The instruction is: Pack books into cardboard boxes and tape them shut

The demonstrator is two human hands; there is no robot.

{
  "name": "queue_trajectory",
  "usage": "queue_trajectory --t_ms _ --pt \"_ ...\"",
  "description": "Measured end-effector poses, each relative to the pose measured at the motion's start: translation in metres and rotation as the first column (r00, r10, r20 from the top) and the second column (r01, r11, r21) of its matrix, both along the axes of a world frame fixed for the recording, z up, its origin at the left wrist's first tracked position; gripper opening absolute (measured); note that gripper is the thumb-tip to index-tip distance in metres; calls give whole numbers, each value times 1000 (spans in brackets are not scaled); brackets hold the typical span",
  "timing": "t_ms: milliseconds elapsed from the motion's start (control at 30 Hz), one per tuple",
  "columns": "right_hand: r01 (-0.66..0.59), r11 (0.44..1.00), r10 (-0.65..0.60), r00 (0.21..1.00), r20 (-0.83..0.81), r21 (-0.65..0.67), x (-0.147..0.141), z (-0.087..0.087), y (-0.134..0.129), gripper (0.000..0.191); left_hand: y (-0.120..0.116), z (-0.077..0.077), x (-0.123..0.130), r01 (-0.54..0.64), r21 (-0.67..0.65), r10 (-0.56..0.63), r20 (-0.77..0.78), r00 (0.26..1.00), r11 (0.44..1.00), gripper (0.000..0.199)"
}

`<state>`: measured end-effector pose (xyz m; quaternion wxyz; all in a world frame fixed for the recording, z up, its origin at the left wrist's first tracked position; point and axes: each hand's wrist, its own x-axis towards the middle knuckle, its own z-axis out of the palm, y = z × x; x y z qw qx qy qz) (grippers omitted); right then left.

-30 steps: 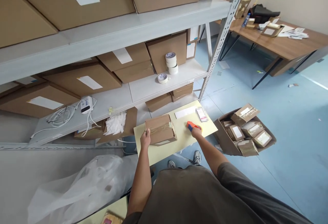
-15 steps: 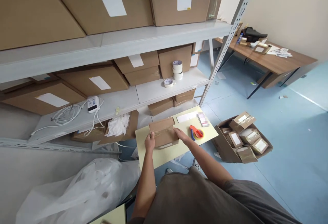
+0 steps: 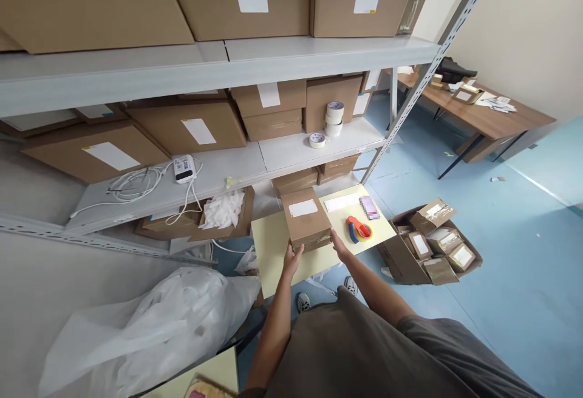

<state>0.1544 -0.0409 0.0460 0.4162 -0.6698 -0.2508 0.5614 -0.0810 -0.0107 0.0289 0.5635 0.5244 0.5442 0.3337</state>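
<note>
Between my hands is a brown cardboard box (image 3: 310,222) with a white label on its upper face and tape along its near side. My left hand (image 3: 292,258) grips its near left corner, thumb on the edge. At the near right corner my right hand (image 3: 337,245) holds the other side. Under the box lies a pale yellow tabletop (image 3: 268,264). To the right sits a red and blue tape dispenser (image 3: 359,229) with a yellow-edged roll. Behind it are a white sheet (image 3: 341,202) and a small stack of cards (image 3: 369,208), blurred out.
A grey shelf rack (image 3: 218,76) with large cartons rises in front. Tape rolls (image 3: 334,120) and a white device with cables (image 3: 184,169) sit on its middle shelf. An open carton of small boxes (image 3: 405,264) stands right; a white plastic bag (image 3: 173,319) lies left.
The box has been turned and tilted, so its white label now faces up and its taped side faces me. Both hands have shifted to its near corners. The camera view has swung left.
</note>
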Motion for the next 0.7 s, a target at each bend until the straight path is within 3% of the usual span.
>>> queue_trajectory --t_ms 100,267,500,567,700 --pt "-19 997 14 998 -60 -79 -5 -19 -19 85 -5 -7 -4 -41 -41 36 -118 992 998 53" --pt "41 994 -51 994 -99 -103 -11 -39 -41 77 -11 -15 -10 1 -109 -37 -334 942 994 45" --pt "8 994 -12 999 -39 -108 -1 -30 -27 69 -10 -13 -6 59 -125 -103 -383 918 990 49" --pt "38 998 -38 999 8 -50 5 -23 -19 75 -7 -8 0 25 -60 -50 -471 881 998 57" --pt "119 987 -132 983 130 106 27 -7 2 83 7 17 33 18 247 113 -504 856 969 74"
